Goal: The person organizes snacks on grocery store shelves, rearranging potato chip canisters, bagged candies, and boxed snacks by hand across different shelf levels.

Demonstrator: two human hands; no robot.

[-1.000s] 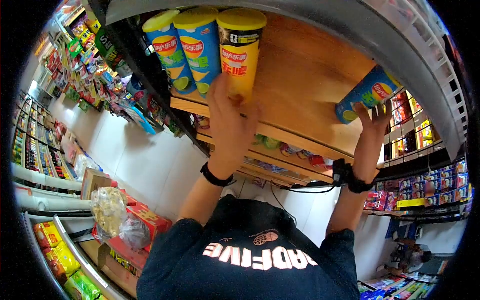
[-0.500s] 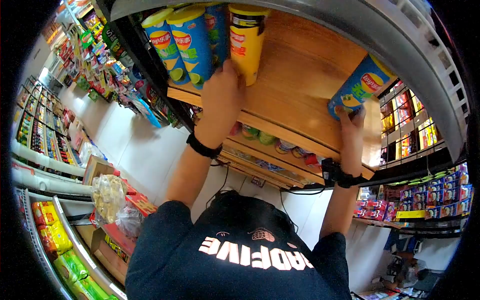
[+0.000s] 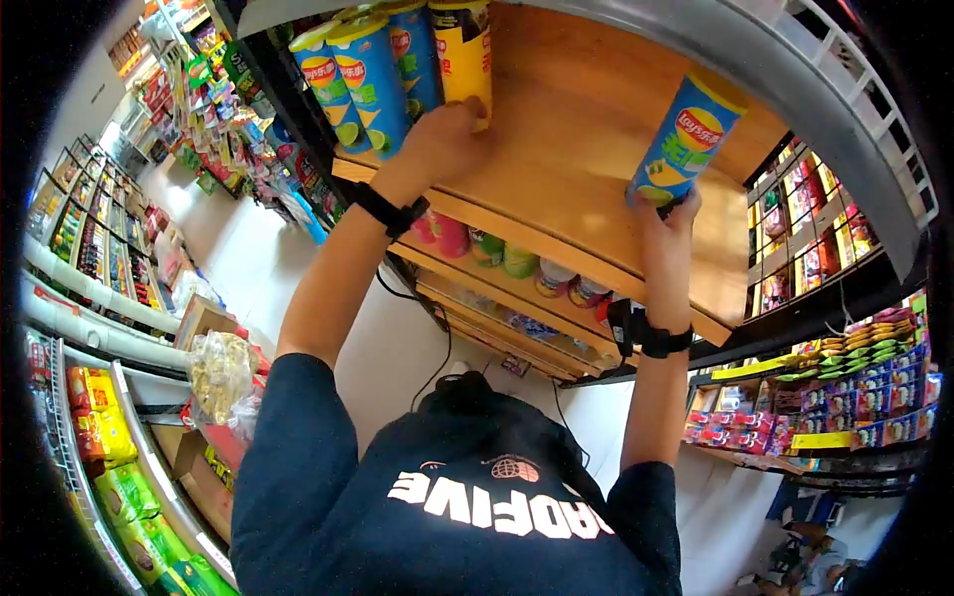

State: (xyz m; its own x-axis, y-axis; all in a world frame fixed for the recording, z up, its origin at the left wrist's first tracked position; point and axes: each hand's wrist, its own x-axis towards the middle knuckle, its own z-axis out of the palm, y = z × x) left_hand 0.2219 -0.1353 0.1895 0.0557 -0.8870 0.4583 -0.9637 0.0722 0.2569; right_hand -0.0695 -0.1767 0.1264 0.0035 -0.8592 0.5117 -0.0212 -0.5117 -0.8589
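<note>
My left hand (image 3: 449,137) has its curled fingers against the base of a yellow Lay's chip can (image 3: 463,65), at the left part of the wooden shelf (image 3: 556,149). Right beside that can stand several blue Lay's chip cans (image 3: 370,84) with yellow lids. Farther right, my right hand (image 3: 668,221) grips another blue Lay's can (image 3: 688,139) by its lower end, thumb and fingers around it. This can leans to the right in view. Whether its bottom touches the shelf I cannot tell.
A grey metal edge (image 3: 616,30) curves across the top of the shelf. Colourful tubs (image 3: 519,260) stand on a lower tier. A wire side panel (image 3: 795,233) bounds the right end. Packaged goods (image 3: 855,397) and a box with a plastic bag (image 3: 221,377) flank my body.
The yellow can now stands closer against the blue cans, with my left hand lower on it. The blue can in my right hand has shifted left in view and stands more upright.
</note>
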